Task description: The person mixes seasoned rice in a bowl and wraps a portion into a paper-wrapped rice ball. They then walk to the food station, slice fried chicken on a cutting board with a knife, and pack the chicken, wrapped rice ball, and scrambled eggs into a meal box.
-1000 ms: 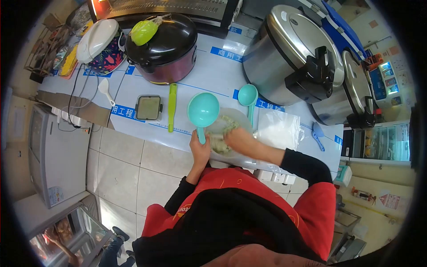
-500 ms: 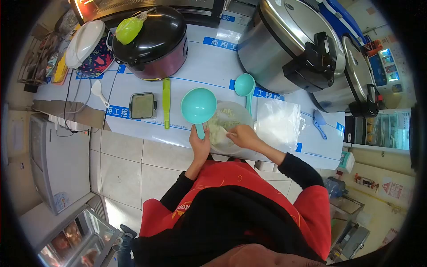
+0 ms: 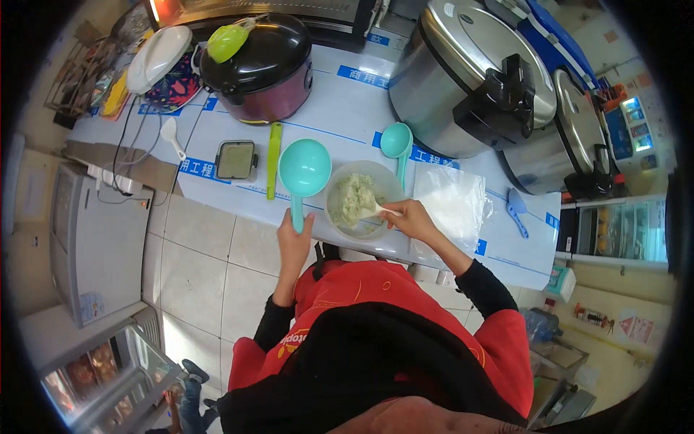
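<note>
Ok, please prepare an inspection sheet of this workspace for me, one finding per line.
Surface: table, covered with printed sheet.
Job's things: white spatula in pale green mixture, inside bowl.
Clutter: small turquoise scoop, green tool, plastic bags near bowl.
Hands: left hand holds large turquoise scoop; right hand holds white spatula.
Cables: black cable hangs past table's front edge, left end.
Surroundings: metal cookers, back right; another person's legs, lower left.

Two bare hands reach forward from black sleeves — the left hand (image 3: 294,235) upright, fingers closed in a grip; the right hand (image 3: 409,219) pinching, its forearm slanting inward.
</note>
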`<state>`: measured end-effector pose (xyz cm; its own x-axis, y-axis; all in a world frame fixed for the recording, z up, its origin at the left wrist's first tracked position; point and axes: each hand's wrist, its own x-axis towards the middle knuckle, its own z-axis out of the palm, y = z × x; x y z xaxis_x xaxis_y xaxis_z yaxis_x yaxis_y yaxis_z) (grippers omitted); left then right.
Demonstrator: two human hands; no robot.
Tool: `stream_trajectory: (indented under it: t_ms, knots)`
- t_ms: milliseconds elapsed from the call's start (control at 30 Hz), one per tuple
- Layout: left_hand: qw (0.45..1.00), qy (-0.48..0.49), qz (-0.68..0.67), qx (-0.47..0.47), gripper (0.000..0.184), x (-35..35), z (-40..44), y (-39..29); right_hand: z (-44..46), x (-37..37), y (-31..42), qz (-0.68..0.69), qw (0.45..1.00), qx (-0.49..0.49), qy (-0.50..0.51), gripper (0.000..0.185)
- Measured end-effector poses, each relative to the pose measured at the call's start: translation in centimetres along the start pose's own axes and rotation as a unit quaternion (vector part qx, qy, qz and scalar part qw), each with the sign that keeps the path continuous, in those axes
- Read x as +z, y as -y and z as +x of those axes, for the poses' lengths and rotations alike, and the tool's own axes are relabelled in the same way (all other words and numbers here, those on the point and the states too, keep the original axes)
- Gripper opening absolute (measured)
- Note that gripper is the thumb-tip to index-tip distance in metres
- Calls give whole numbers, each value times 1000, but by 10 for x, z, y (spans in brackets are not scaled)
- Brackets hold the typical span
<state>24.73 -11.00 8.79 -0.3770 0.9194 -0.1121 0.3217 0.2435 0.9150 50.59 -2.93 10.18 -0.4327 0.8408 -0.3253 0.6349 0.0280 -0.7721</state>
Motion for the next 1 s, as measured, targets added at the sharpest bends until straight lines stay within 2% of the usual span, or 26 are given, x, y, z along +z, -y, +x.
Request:
stream_trajectory:
  t_ms: [100,233,333,433,500,533,600,633,667,700,733,833,867,933,1000]
  knots:
    - [998,10,51,20,20,-30,-26,-13,-16,-5,0,27,999,31,6,25]
    - [995,31,98,1,26,-43,-53,-45,-31,-13,-2,83,995,47,5,28]
    - [990,69,123,-1,33,-39,-67,-60,-38,-19,3,143,988,32,-40,29]
    - [986,82,143,17,33,-26,-72,-67,-41,-23,4,189,980,40,-34,30]
    - [971,106,194,91,33,-13,-70,-54,-42,-18,-1,231,972,35,-37,36]
    - [971,103,195,94,33,-8,-67,-57,-44,-11,0,231,972,31,-37,36]
    - [973,208,26,-100,34,3,-62,-65,-50,11,5,244,962,-10,-124,38]
    - [973,207,27,-96,34,10,-61,-60,-50,25,0,153,976,-49,-146,37]
    - [971,200,-26,-127,32,20,-58,-50,-52,37,-2,155,975,-51,-150,37]
    - [965,193,-79,-158,31,26,-56,-46,-55,48,0,57,968,-130,-208,35]
    - [965,195,-76,-156,31,30,-55,-42,-57,54,2,-41,942,-205,-262,33]
    - [968,193,-46,-155,31,33,-56,-41,-61,57,6,-105,955,-167,-223,38]
    - [971,189,-41,-143,32,31,-57,-44,-62,53,6,-103,955,-165,-225,38]
    - [973,186,-36,-130,32,29,-57,-47,-64,36,4,-196,950,-176,-167,39]
    - [972,190,-22,-136,34,28,-54,-48,-60,19,3,-208,952,-181,-131,39]
